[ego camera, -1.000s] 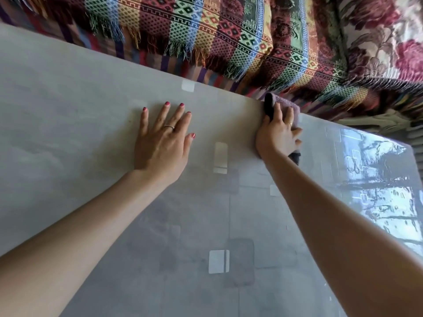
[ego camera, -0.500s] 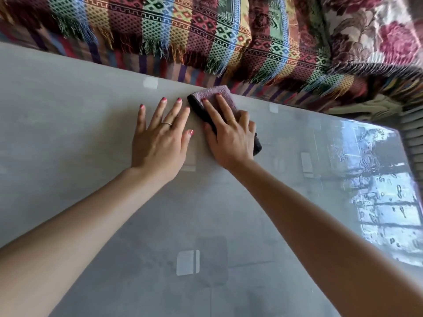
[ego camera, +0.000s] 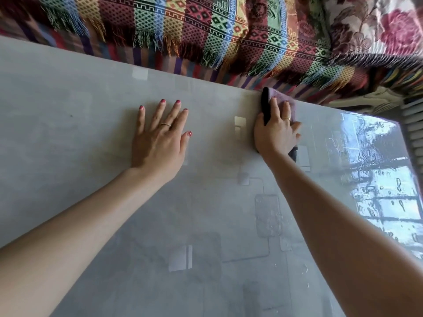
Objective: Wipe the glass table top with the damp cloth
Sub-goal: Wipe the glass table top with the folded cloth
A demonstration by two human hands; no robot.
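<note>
1. Pressing down on the cloth (ego camera: pixel 288 103), the right hand (ego camera: pixel 275 133) has its fingers laid over the folded pad and curled at its far end, so it holds the cloth against the glass (ego camera: pixel 206 202); how firmly the thumb clamps underneath cannot be told
2. Cloth sits at the far edge of the glass, purple on top with a dark fold showing beside the forefinger and again under the heel of the hand
3. Left of the grip, well apart, the left hand (ego camera: pixel 160 138) lies flat with fingers spread and straight, holding nothing, bracing on the glass
4. Step in hand, as I judge it: a wiping stroke along the far border of the top
5. Next move likely calls for steady downward pressure while sweeping sideways, keeping the pad flat and on the glass rather than slipping off the edge just beyond the fingertips
6. Nearer than the grip, the glass looks hazy, with pale specks and smears, so much of the top probably awaits wiping
7. Right of the grip, the glass mirrors a bright window (ego camera: pixel 377 179)
8. Beyond the grip, just past the edge, hangs a fringed striped throw (ego camera: pixel 206 30); a floral fabric (ego camera: pixel 377 30) lies further right
</note>
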